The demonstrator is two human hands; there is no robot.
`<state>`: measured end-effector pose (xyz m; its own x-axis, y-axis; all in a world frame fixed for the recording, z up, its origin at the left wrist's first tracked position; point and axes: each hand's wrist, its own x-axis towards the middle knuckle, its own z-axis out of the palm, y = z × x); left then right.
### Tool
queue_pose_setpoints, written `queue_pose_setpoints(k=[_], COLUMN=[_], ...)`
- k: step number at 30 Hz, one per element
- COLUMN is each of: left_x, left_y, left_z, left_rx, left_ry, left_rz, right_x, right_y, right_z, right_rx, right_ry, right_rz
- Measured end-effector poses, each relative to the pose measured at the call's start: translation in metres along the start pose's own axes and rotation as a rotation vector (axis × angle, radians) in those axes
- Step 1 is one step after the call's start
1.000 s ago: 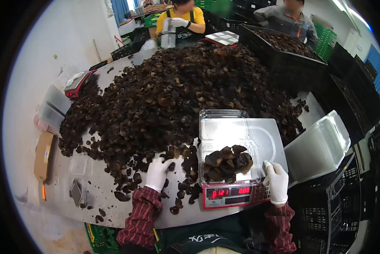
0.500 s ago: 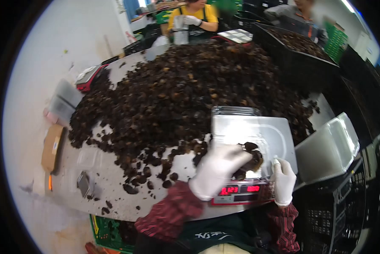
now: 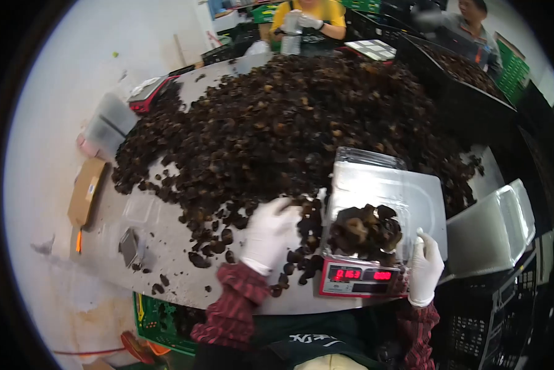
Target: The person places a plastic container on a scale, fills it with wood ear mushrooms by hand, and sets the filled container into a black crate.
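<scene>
My left hand (image 3: 266,239), in a white glove, reaches to the near edge of a heap of dark wood ear mushrooms (image 3: 277,123). Its fingers look apart, with nothing visible in them. My right hand (image 3: 425,271), also gloved, is at the right front edge of a scale (image 3: 428,191), fingers drawn together. What they hold, if anything, cannot be made out. On the scale lies a clear plastic tray (image 3: 358,179) with a clump of mushrooms (image 3: 364,231) at its near end. The scale's red display (image 3: 349,274) appears to read 0.163.
Right of the scale stands a stack of clear trays (image 3: 489,231). A brown cardboard piece (image 3: 86,192) lies at the table's left edge, near another red scale (image 3: 150,92). Black crates (image 3: 474,320) stand at right. Two people work across the table, one in a yellow top (image 3: 332,15).
My left hand has moved left from over the tray to the heap's edge. More mushrooms show in the tray and the reading has risen. My right hand stays by the scale.
</scene>
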<state>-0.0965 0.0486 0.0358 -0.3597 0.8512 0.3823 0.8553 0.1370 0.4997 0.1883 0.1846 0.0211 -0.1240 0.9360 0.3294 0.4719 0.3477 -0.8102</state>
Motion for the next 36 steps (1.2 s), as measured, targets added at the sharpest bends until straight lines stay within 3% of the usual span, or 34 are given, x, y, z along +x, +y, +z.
queue_pose_setpoints(k=[3,5,10,12,15,16,17,19,20,22,25,26,27,28,30,34,36], left_x=[-0.050,-0.068,-0.044,-0.017,0.024,0.032,0.040,0.048,0.042,0.043,0.033,0.022,0.007,-0.009,-0.044,-0.104,-0.113], left_y=[-0.077,-0.107,-0.089,-0.056,0.033,0.058,0.075,0.087,0.084,0.090,0.065,0.053,0.028,-0.008,-0.046,-0.066,-0.079], left_z=[0.021,0.033,0.021,0.017,-0.002,0.000,0.003,0.028,0.044,0.034,0.007,0.000,0.003,0.004,-0.002,0.015,0.026], left_rx=[0.289,0.020,-0.202,-0.499,-0.638,-0.607,-0.383,-0.074,-0.033,-0.117,-0.301,-0.288,-0.395,-0.104,0.114,0.406,0.199], left_ry=[-0.138,-0.052,-0.010,0.145,0.141,0.151,0.097,-0.160,-0.218,-0.129,-0.003,0.069,0.050,0.069,-0.068,-0.200,-0.040], left_rz=[-0.252,-0.268,-0.312,-0.218,-0.077,0.053,0.224,0.502,0.515,0.519,0.371,0.256,0.043,0.040,-0.126,-0.061,-0.083], right_x=[-0.001,-0.004,-0.005,-0.007,-0.008,-0.008,-0.008,-0.010,-0.011,-0.005,-0.004,-0.002,-0.001,0.001,0.003,-0.001,-0.004], right_y=[-0.015,-0.024,-0.035,-0.031,-0.024,-0.027,-0.023,-0.017,-0.015,-0.016,-0.019,-0.022,-0.004,-0.016,-0.009,-0.010,-0.008], right_z=[-0.006,-0.008,-0.010,-0.012,-0.011,-0.012,-0.010,-0.009,-0.008,-0.011,-0.022,-0.026,-0.025,-0.028,-0.029,-0.025,-0.022], right_rx=[-0.084,0.032,0.140,0.147,0.087,0.065,0.070,0.084,0.063,0.041,0.126,0.156,0.098,0.112,0.127,0.161,0.134], right_ry=[0.046,0.007,0.001,-0.002,-0.039,-0.038,-0.033,-0.031,-0.034,-0.049,-0.001,0.017,0.072,0.099,0.087,0.068,0.068], right_rz=[-0.095,0.035,0.188,0.143,0.179,0.172,0.150,0.116,0.098,0.073,0.215,0.266,0.168,0.152,0.201,0.253,0.205])
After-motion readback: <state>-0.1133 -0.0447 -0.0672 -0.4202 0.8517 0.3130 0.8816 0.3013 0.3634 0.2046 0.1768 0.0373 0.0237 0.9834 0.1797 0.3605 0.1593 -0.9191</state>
